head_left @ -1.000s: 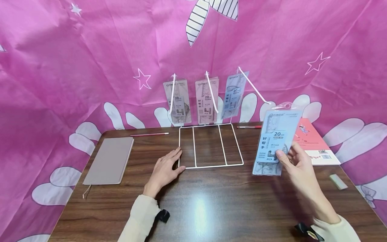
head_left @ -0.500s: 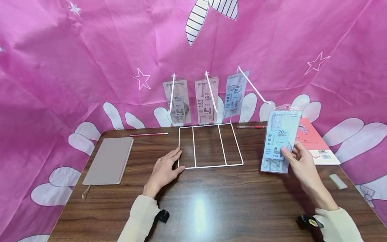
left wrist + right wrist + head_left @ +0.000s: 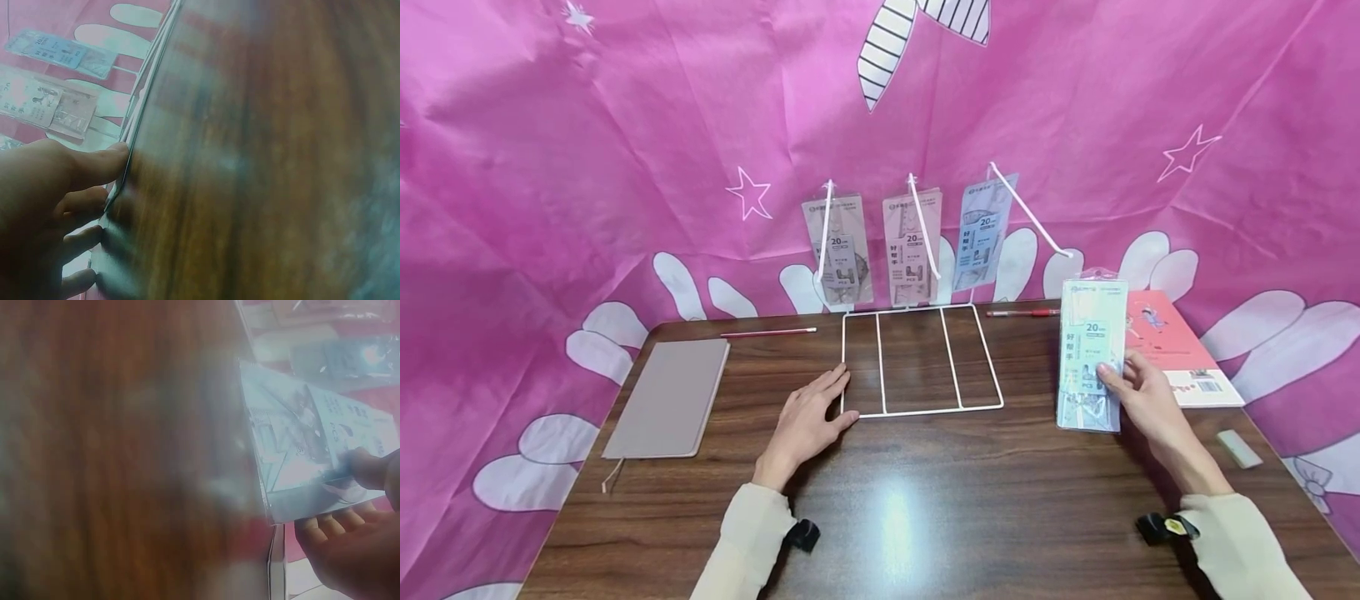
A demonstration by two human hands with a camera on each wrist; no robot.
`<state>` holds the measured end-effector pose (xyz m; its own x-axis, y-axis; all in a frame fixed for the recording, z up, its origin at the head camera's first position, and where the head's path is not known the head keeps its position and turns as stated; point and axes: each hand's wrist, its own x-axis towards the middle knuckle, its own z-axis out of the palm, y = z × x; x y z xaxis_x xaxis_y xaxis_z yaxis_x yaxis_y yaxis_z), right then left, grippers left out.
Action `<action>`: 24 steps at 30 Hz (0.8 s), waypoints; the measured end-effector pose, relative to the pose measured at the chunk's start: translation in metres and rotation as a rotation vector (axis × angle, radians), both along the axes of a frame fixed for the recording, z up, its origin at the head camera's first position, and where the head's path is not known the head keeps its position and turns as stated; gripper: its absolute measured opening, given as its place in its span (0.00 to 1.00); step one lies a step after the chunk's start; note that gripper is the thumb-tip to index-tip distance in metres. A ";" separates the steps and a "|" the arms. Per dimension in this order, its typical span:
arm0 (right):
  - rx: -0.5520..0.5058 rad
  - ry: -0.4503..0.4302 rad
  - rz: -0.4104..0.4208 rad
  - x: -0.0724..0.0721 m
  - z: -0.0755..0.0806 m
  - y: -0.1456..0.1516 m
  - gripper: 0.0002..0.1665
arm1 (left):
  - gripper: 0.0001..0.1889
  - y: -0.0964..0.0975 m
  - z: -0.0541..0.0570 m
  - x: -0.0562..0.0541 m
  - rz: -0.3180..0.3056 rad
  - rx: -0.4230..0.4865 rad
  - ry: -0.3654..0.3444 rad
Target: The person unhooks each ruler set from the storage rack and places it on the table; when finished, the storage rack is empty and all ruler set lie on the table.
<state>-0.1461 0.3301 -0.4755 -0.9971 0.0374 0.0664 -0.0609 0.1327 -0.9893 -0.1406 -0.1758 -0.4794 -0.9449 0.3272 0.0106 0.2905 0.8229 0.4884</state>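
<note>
My right hand (image 3: 1146, 400) pinches a light blue ruler set pack (image 3: 1092, 354) at its lower right edge, thumb on the front and fingers behind. The clear pack stands nearly upright, its hang hole at the top. In the right wrist view the pack (image 3: 290, 447) has glare on its plastic. My left hand (image 3: 805, 421) rests with extended fingers at the front left corner of a white wire rack (image 3: 920, 412). On the rack's hooks hang a grey pack (image 3: 850, 221), a pink pack (image 3: 898, 221) and a blue pack (image 3: 979, 237).
A grey notebook (image 3: 666, 400) lies on the left of the wooden table (image 3: 970, 500), with a red pencil (image 3: 767, 333) behind it. Right of the rack are a red pen (image 3: 1022, 313), a red-and-white book (image 3: 1180, 342) and an eraser (image 3: 1240, 448). A pink curtain (image 3: 700, 125) backs everything.
The pack in my right hand has shifted slightly right, then straightened from a tilt to nearly upright, its face turning paler with glare. My left hand has stayed at the rack corner.
</note>
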 end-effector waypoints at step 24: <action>0.783 0.047 -0.025 -0.021 0.002 0.014 0.29 | 0.37 0.000 0.000 0.000 0.002 -0.001 0.009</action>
<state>-0.1667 0.3446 -0.4730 -0.9921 -0.0153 0.1243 -0.0878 0.7925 -0.6034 -0.1408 -0.1756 -0.4790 -0.9454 0.3254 0.0186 0.2931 0.8238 0.4853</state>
